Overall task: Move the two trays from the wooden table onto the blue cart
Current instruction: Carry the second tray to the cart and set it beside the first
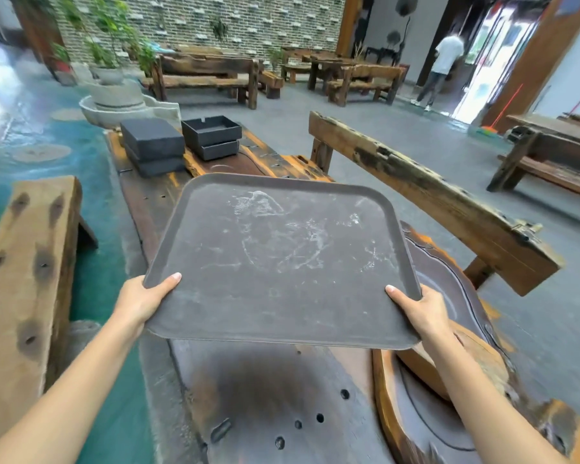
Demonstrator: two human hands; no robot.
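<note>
Both hands, left (141,298) and right (419,309), grip clamped on dark grey tray (282,262), whitish smears, above wooden table (248,396).

— What carried everything?

— A long wooden worktop (154,209), rough-edged, with small holes drilled in its dark near end.

— And what lay directly on it?

— Two dark flat boxes (153,150) stacked at the far end. Just to the right of that stack sat a pair of open black square dishes (213,137), one on the other.

— Anything nearer than the stack?

— A round wooden slab (462,366) at the worktop's near right edge, well apart from it.
</note>
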